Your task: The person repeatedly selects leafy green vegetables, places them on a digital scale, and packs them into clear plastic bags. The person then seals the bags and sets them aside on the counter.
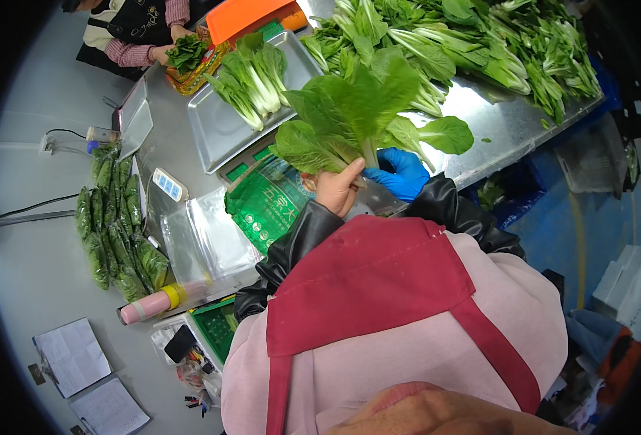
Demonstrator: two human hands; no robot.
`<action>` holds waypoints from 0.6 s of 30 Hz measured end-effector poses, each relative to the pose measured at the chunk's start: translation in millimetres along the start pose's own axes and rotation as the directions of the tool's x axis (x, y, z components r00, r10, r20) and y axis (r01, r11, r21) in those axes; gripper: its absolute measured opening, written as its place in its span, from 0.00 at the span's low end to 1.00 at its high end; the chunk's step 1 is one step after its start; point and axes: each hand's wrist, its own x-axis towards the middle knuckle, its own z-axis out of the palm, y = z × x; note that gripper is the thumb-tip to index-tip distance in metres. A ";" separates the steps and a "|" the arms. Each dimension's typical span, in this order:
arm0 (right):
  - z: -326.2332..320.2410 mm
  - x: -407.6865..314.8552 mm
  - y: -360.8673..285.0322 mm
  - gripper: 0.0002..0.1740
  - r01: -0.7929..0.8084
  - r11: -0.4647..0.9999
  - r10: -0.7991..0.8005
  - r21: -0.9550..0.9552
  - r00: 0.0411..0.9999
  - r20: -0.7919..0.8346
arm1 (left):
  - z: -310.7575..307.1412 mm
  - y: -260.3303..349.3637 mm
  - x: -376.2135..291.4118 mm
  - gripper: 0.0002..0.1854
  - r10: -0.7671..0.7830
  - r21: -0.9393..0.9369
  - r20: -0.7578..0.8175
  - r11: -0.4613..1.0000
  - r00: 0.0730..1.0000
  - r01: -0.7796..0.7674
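My bare left hand point(340, 187) grips the stem ends of a bunch of leafy greens point(353, 103) in front of my apron. Against the base of that bunch, on its right side, is my right hand point(399, 173) in a blue glove, its fingers curled at the stems; a loose leaf stalk hangs beside it. Ahead, a metal tray point(211, 144) carries a bundle of pale-stemmed greens point(260, 81). A large heap of greens point(440, 43) covers the far right of the steel table. A printed green sack point(260, 201) lies under and left of my left hand.
Bagged greens point(114, 217), a pink roll point(146, 307) and clear plastic bags point(211, 234) lie left. An orange bin point(247, 19) stands beyond the tray. Across the table, a person handles greens over a woven basket point(190, 81). The table edge point(494, 160) runs along the right.
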 end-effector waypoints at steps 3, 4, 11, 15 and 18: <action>-2.4 -0.8 -7.8 0.27 -0.013 0.996 0.022 -0.087 0.995 0.100 | -4.3 0.0 1.9 0.20 -0.042 -0.067 0.209 0.996 0.977 0.057; -1.6 -0.6 -8.1 0.27 -0.052 0.993 0.064 -0.104 0.992 0.111 | -5.5 -0.1 2.1 0.20 -0.068 -0.061 0.175 0.995 0.982 0.080; 18.4 5.9 12.6 0.25 0.021 0.962 -0.036 0.271 0.998 0.048 | -11.3 -5.6 5.7 0.22 -0.040 -0.095 0.093 0.994 0.995 0.049; 16.8 3.0 11.0 0.17 0.025 0.987 -0.029 0.156 0.999 0.021 | -15.2 -8.2 5.9 0.21 -0.139 -0.177 0.068 0.973 0.988 0.150; 8.7 -2.2 -2.0 0.22 0.024 1.000 -0.024 0.000 0.998 0.052 | -16.7 -8.4 3.1 0.20 -0.147 -0.262 0.114 0.949 0.983 0.173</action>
